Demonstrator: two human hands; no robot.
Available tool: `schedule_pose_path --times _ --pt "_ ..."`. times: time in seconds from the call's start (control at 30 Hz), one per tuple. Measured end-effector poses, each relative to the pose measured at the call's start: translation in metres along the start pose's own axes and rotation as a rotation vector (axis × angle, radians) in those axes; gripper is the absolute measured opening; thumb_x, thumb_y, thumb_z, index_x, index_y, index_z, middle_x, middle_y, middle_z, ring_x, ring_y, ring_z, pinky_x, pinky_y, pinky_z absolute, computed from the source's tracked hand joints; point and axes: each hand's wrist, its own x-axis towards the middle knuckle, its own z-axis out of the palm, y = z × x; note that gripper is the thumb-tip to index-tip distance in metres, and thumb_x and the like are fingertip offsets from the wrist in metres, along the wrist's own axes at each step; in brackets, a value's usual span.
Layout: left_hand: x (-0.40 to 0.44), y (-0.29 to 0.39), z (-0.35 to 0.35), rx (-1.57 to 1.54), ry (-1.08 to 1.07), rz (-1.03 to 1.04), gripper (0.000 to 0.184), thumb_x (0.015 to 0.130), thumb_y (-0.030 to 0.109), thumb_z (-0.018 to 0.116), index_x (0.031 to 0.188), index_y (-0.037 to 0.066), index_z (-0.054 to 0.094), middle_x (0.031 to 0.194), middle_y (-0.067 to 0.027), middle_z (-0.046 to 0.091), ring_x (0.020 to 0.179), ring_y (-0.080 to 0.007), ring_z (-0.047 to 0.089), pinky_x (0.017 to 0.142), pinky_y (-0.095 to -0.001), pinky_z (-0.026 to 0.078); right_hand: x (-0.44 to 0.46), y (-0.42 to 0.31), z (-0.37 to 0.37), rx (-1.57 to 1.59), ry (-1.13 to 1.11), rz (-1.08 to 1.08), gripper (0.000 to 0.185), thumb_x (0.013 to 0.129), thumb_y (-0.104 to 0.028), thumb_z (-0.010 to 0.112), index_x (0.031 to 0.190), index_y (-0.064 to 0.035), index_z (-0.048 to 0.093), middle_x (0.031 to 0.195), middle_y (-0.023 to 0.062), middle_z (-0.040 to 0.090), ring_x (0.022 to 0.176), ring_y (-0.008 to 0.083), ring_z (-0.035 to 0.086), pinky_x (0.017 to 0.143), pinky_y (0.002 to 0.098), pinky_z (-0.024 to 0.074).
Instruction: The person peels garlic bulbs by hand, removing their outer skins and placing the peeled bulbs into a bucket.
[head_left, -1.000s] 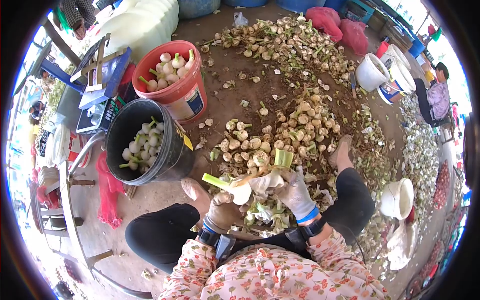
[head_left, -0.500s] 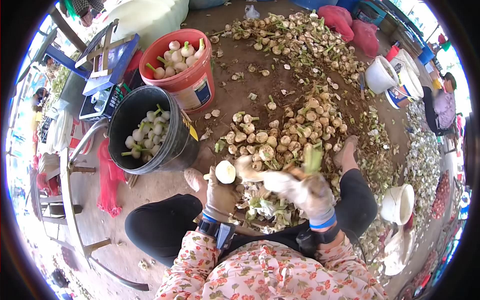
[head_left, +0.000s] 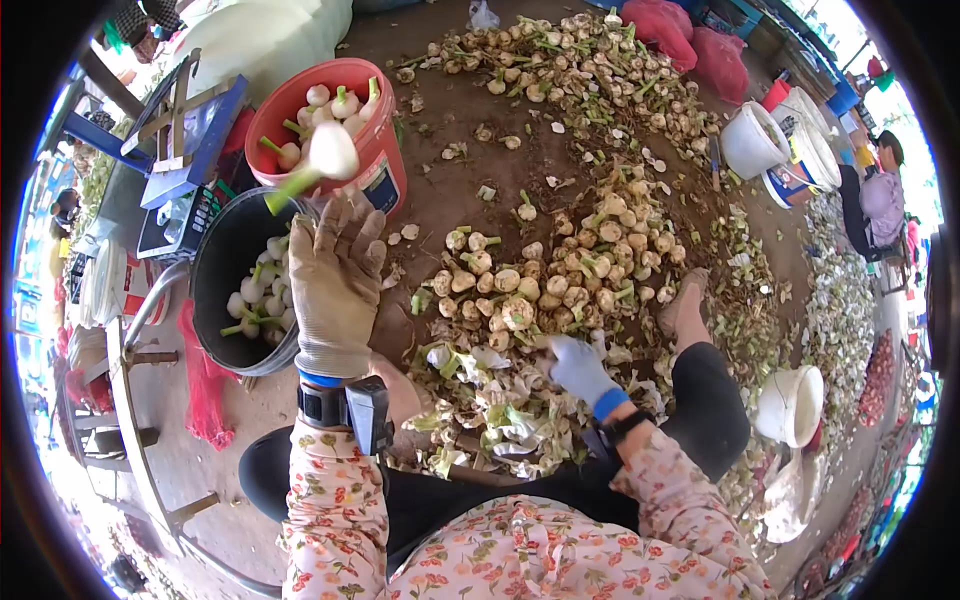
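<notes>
A peeled white bulb (head_left: 332, 152) with a green stem is in the air, slightly blurred, just past the fingertips of my left hand (head_left: 338, 285). That gloved hand is open, fingers extended, beside the black bucket (head_left: 215, 340). Behind it stands a red bucket (head_left: 390, 165) with peeled bulbs inside; more lie in the black one. My right hand (head_left: 583, 370), in a pale glove, is low over a heap of peelings (head_left: 510, 405). Its fingers are curled, and what they hold, if anything, is hidden. Unpeeled brown bulbs (head_left: 600, 240) are piled just beyond.
A bigger pile of bulbs (head_left: 560, 60) spreads across the far floor. White buckets (head_left: 752, 145) stand right of it, and another white bucket (head_left: 790, 405) is near my right knee. A metal-framed chair (head_left: 150, 440) and red netting (head_left: 205, 385) are at left. A person (head_left: 880, 205) sits far right.
My left hand has moved up and left toward the buckets and opened, and the peeled bulb has left it. My right hand has moved slightly down and left; the bulb seen near it is gone.
</notes>
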Motion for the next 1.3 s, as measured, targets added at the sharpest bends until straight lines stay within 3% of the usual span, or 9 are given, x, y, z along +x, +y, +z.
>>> schedule_pose_path --times 0.27,0.33,0.4,0.47,0.6,0.73,0.9,1.2,1.3 --pt "-0.034 -0.106 -0.092 0.407 0.001 -0.479 0.037 0.089 0.024 0.056 0.122 0.008 0.051 0.104 -0.0002 0.061 0.093 -0.0127 0.058 0.077 -0.0275 0.046 0.113 0.032 0.068 -0.229 0.049 -0.038 0.030 0.078 -0.025 0.062 0.103 -0.0079 0.060 0.088 0.0199 0.063 0.088 0.0356 0.061 0.074 0.0435 0.0480" --pt "-0.038 -0.134 -0.130 0.607 0.023 -0.419 0.051 0.083 0.024 0.064 0.126 0.002 0.048 0.103 -0.0068 0.059 0.093 -0.0167 0.057 0.084 -0.0264 0.044 0.103 0.024 0.063 0.051 0.140 0.059 0.030 0.079 -0.025 0.064 0.101 -0.0046 0.061 0.088 0.0224 0.062 0.087 0.0360 0.061 0.073 0.0412 0.0480" --pt "-0.041 -0.160 -0.170 1.041 -0.141 -0.157 0.078 0.070 0.022 0.075 0.136 0.002 0.038 0.127 -0.0148 0.046 0.119 -0.0265 0.043 0.102 -0.0336 0.034 0.084 -0.002 0.035 0.331 0.069 -0.020 0.032 0.081 -0.022 0.065 0.104 -0.0013 0.059 0.087 0.0167 0.065 0.080 0.0276 0.062 0.070 0.0345 0.0479" --pt "-0.047 -0.156 -0.152 1.293 -0.293 0.119 0.082 0.066 0.019 0.078 0.136 0.002 0.037 0.133 -0.0174 0.039 0.123 -0.0264 0.040 0.103 -0.0345 0.032 0.061 -0.031 0.004 0.721 -0.167 -0.051 0.027 0.087 -0.013 0.061 0.107 0.0029 0.056 0.089 0.0011 0.060 0.080 0.0079 0.051 0.071 0.0237 0.0453" --pt "-0.058 -0.147 -0.124 0.847 -0.357 -0.085 0.076 0.063 0.000 0.077 0.129 0.002 0.040 0.124 -0.0079 0.048 0.111 -0.0159 0.049 0.095 -0.0301 0.042 0.029 -0.060 -0.011 1.312 -0.091 0.006 0.031 0.088 -0.023 0.061 0.111 -0.0029 0.056 0.087 -0.0050 0.057 0.072 0.0060 0.048 0.064 0.0210 0.0408" --pt "-0.065 -0.130 -0.100 1.251 -0.458 0.382 0.076 0.055 0.002 0.081 0.123 0.004 0.046 0.120 -0.0111 0.047 0.115 -0.0240 0.047 0.098 -0.0342 0.038 0.011 -0.085 -0.026 0.896 -0.065 0.047 0.040 0.087 -0.031 0.063 0.111 0.0004 0.055 0.084 0.0009 0.058 0.074 0.0101 0.051 0.066 0.0250 0.0439" --pt "-0.077 -0.126 -0.104 1.289 -0.380 0.352 0.071 0.054 0.009 0.082 0.119 0.005 0.052 0.116 -0.0122 0.052 0.109 -0.0264 0.051 0.094 -0.0355 0.042 0.008 -0.080 -0.005 0.936 0.011 -0.078 0.019 0.088 -0.017 0.060 0.097 -0.0008 0.056 0.081 0.0033 0.058 0.073 0.0106 0.051 0.068 0.0265 0.0444" --pt "-0.093 -0.112 -0.099 0.035 -0.179 -0.468 0.076 0.062 -0.001 0.076 0.129 0.005 0.042 0.118 -0.0104 0.055 0.105 -0.0207 0.056 0.092 -0.0322 0.046 -0.004 -0.077 -0.021 0.983 -0.155 -0.099 0.020 0.086 -0.008 0.059 0.105 0.0009 0.058 0.078 -0.0020 0.055 0.070 0.0076 0.047 0.064 0.0217 0.0416" --pt "-0.095 -0.113 -0.100 0.252 -0.230 -0.325 0.069 0.065 -0.002 0.075 0.126 0.007 0.045 0.120 -0.0089 0.054 0.107 -0.0194 0.055 0.092 -0.0318 0.046 -0.008 -0.088 -0.034 1.080 -0.220 0.004 0.023 0.086 -0.011 0.060 0.105 0.0012 0.058 0.076 -0.0033 0.053 0.068 0.0072 0.046 0.061 0.0212 0.0404"
